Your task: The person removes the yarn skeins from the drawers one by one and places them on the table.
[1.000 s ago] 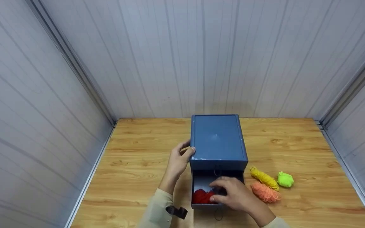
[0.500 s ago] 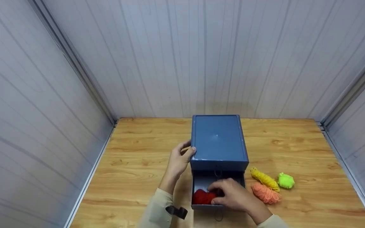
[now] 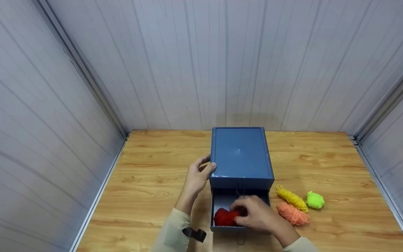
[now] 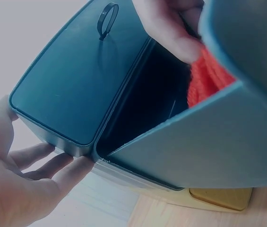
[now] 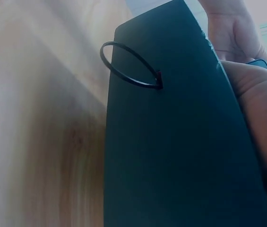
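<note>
A blue two-drawer cabinet stands on the wooden table, its lower drawer pulled out. My left hand rests against the cabinet's left side, thumb on the top edge; in the left wrist view its fingers touch the side wall. Inside the drawer's front lies a bundle of red yarn, also visible in the left wrist view as red strands. My right hand reaches over the drawer's right wall and pinches the red yarn with curled fingers. Its fingertips are partly hidden.
Right of the drawer lie a yellow yarn skein, an orange yarn skein and a lime-green yarn ball. A black loop handle sticks out from the drawer front. Pale panel walls enclose the table.
My right hand's fingers have closed in on the red yarn, which has shifted slightly to the right inside the drawer. My left hand has stayed on the cabinet.
</note>
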Demonstrator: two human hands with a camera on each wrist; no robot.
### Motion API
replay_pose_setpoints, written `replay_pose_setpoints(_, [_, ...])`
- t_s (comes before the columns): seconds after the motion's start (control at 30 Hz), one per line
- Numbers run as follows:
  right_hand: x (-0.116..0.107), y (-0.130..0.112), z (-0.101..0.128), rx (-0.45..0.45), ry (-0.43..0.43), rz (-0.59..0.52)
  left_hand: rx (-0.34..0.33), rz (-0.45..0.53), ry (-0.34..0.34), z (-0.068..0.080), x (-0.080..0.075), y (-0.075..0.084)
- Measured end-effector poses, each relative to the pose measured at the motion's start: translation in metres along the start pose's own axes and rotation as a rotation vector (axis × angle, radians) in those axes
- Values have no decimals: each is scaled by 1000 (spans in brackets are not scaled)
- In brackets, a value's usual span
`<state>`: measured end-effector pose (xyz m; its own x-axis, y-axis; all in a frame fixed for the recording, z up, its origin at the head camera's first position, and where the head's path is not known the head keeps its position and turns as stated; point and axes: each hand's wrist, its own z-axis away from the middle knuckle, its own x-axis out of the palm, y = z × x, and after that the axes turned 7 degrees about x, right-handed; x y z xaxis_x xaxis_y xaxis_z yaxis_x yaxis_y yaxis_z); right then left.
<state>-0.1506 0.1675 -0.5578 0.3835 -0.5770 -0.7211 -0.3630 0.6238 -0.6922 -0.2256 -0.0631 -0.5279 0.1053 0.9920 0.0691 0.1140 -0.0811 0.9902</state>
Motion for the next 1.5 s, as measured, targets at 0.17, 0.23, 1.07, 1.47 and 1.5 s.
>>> replay_pose_setpoints(0.17, [-2, -2, 2, 4, 15, 3, -3, -11, 9, 2, 0, 2])
replay_pose_setpoints(0.23, [-4, -3, 4, 15, 17, -7, -3, -12, 9, 2, 0, 2])
replay_pose_setpoints(1.07, [-25, 0, 31, -74, 258, -58, -5, -5, 20, 0, -3, 0])
replay_pose_setpoints(1.47, [-36, 2, 58, 69, 275, -217, -13, 11, 7, 1, 0, 0])
replay_pose_setpoints(1.5, [-38, 3, 60, 81, 278, -235, -12, 10, 5, 1, 0, 0])
